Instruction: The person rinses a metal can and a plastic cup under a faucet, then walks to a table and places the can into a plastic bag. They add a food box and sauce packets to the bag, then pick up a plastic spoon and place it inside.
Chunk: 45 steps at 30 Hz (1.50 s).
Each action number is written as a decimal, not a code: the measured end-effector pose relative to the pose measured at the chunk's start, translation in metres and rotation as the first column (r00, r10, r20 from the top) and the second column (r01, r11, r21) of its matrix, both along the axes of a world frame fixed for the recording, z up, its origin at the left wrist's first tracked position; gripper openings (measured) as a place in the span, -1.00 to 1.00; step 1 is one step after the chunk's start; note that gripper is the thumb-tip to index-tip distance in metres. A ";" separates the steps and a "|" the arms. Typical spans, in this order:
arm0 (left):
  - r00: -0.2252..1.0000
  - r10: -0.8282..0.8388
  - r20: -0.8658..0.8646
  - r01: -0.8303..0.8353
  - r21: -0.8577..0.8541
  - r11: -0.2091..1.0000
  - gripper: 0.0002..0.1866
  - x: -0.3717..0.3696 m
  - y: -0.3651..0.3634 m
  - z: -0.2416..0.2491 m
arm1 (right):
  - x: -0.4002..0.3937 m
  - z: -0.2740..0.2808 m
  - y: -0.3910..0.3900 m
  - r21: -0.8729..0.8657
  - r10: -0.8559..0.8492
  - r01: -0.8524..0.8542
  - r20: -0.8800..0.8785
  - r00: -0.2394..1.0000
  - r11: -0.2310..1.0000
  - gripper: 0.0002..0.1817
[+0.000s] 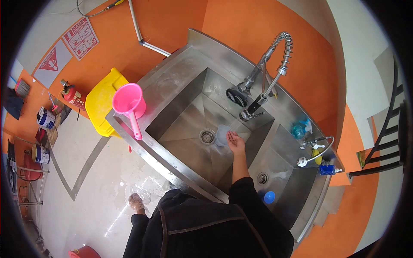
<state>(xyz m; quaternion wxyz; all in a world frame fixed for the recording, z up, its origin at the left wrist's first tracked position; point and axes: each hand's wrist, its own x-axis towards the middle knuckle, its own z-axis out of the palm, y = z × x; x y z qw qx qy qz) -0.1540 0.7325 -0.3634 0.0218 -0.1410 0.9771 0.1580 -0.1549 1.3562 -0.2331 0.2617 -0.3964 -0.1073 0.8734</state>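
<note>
My right hand (235,142) is over the large basin of the steel sink (185,157), palm up with the fingers loosely spread. Its fingertips overlap the edge of a pale translucent container (222,135) beside the drain (207,136). The spout of the spring-neck tap (247,114) hangs just beyond this hand. Low over the floor in front of the sink, my left hand (136,202) has its fingers curled around crumpled clear plastic (145,196), which partly wraps the hand.
A pink dipper (129,101) rests on the sink's left ledge beside a yellow bin (103,103). In the smaller basin lies a blue cup (269,197). Bottles, including a teal spray bottle (299,131), line the right rim. A fire extinguisher (73,94) stands by the orange wall.
</note>
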 end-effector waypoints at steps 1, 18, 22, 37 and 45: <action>0.995 0.101 0.001 -0.100 0.074 0.992 -0.76 0.002 0.000 -0.002 | -0.001 -0.005 -0.001 -0.013 -0.027 0.027 0.020 0.999 1.000 -0.63; 0.967 0.131 0.216 -0.156 0.105 0.982 -0.84 0.008 0.012 0.036 | 0.000 -0.010 0.011 -0.132 -0.168 0.171 0.034 0.985 0.976 -0.62; 0.978 0.151 0.142 -0.183 0.256 0.949 -0.81 0.011 -0.008 0.002 | 0.017 -0.011 0.001 -0.113 -0.094 0.103 0.077 0.993 0.988 -0.60; 0.953 0.297 0.057 -0.297 0.365 0.882 -0.72 0.016 -0.004 0.013 | -0.030 -0.042 0.040 -0.124 -0.078 0.093 0.119 0.990 0.988 -0.62; 0.904 0.425 0.052 -0.419 0.315 0.852 -0.72 0.024 0.003 0.025 | -0.062 -0.025 0.048 -0.260 -0.163 0.173 0.062 0.985 0.950 -0.57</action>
